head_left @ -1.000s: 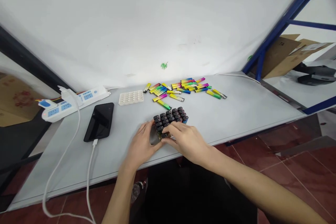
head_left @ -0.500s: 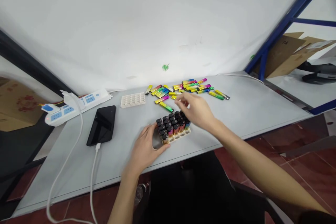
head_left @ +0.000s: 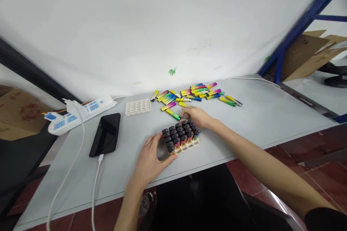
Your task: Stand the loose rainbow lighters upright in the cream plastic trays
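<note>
In the head view, a cream tray (head_left: 187, 147) with oval holes holds upright metallic lighters with black tops (head_left: 179, 131); its front row shows several bare holes. My left hand (head_left: 149, 158) is wrapped round the tray's left side, fingers at the back left and thumb at the front corner. My right hand (head_left: 197, 116) is at the tray's back edge with curled fingers. Its fingertips are partly hidden, close to the end of a loose yellow-green lighter (head_left: 172, 114). More rainbow-coloured lighters (head_left: 199, 91) lie in a loose heap behind.
Another cream tray (head_left: 138, 107), with bare holes, lies at the back left. A black phone (head_left: 105, 134) with a white cable (head_left: 96, 180) lies on the left, near a white power strip (head_left: 84, 112). A white wall (head_left: 162, 25) bounds the grey table (head_left: 257, 115).
My right hand has come down from above the tray's back right part to its back edge. My left hand stays round the tray. The view has shifted slightly.
</note>
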A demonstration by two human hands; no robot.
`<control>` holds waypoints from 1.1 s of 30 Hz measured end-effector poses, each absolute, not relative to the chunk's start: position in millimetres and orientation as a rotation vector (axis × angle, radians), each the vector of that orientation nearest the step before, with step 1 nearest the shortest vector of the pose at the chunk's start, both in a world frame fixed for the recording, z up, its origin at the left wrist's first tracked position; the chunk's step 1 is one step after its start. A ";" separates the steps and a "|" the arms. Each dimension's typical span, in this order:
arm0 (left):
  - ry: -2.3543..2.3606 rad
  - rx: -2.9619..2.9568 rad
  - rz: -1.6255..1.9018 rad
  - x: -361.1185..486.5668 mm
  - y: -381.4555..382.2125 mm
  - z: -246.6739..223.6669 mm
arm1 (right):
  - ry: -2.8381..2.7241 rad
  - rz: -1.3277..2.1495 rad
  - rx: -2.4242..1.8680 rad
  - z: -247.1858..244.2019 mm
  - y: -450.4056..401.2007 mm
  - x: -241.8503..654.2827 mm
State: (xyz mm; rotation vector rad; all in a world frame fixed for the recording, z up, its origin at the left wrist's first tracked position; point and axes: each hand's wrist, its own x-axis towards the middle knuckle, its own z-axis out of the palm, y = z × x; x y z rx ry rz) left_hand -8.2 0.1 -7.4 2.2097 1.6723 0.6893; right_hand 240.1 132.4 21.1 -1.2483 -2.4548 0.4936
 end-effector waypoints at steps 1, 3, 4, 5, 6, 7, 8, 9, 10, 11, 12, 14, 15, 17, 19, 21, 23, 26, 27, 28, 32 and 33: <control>1.678 2.206 0.683 -8.3 0.3 -7.4 | -2.460 0.489 -1.226 20.7 132.6 241.0; 1.684 2.213 0.671 -8.4 0.6 -7.4 | -2.466 0.453 -1.208 19.4 133.6 241.4; 1.687 2.220 0.666 -8.4 0.7 -7.3 | -2.464 0.420 -1.212 18.5 134.1 240.9; 1.690 2.227 0.662 -8.4 0.8 -7.1 | -2.465 0.383 -1.217 17.4 134.5 240.2; 1.690 2.234 0.661 -8.4 0.8 -7.0 | -2.468 0.351 -1.220 16.3 134.7 239.4; 1.689 2.239 0.661 -8.4 0.7 -7.0 | -2.468 0.328 -1.222 15.3 134.6 238.7; 1.689 2.240 0.664 -8.4 0.5 -6.9 | -2.463 0.320 -1.221 14.5 134.4 238.3; 1.692 2.241 0.669 -8.5 0.3 -7.0 | -2.453 0.324 -1.217 13.9 133.9 238.4; 1.695 2.243 0.673 -8.7 0.0 -7.0 | -2.436 0.340 -1.205 13.5 133.3 239.1; 1.697 2.246 0.674 -8.8 -0.4 -7.1 | -2.406 0.367 -1.182 13.3 132.8 240.5; 1.699 2.249 0.673 -9.1 -0.8 -7.1 | -2.353 0.403 -1.152 13.3 132.2 242.5; 1.703 2.250 0.669 -9.4 -1.5 -6.8 | -2.168 0.536 -1.084 13.6 131.5 247.9; 1.705 2.246 0.665 -9.6 -1.8 -6.5 | -2.036 0.646 -1.053 13.7 131.3 250.9; 1.710 2.230 0.657 -9.8 -1.8 -5.5 | -1.714 0.919 -0.992 13.6 131.0 256.4; 1.710 2.215 0.657 -10.0 -1.4 -4.6 | -1.406 1.179 -0.934 13.3 130.0 260.2; 1.710 2.207 0.662 -10.3 -1.0 -4.3 | -1.213 1.338 -0.897 12.9 127.9 261.5; 1.721 2.202 0.664 -10.6 -0.9 -4.5 | -1.155 1.418 -0.899 12.4 125.3 260.9; 1.744 2.182 0.666 -10.6 -1.8 -5.1 | -1.139 1.509 -0.957 11.1 122.4 258.4; 1.748 2.171 0.664 -10.5 -2.1 -5.0 | -1.126 1.534 -0.978 10.5 122.1 257.7; 1.748 2.158 0.660 -10.2 -2.4 -4.7 | -1.112 1.547 -0.994 9.8 122.0 257.1; 1.740 2.111 0.632 -9.4 -2.6 -2.4 | -1.116 1.512 -0.997 8.6 121.6 255.4; 1.739 2.103 0.631 -9.3 -2.5 -1.9 | -1.123 1.513 -0.976 9.1 121.0 255.0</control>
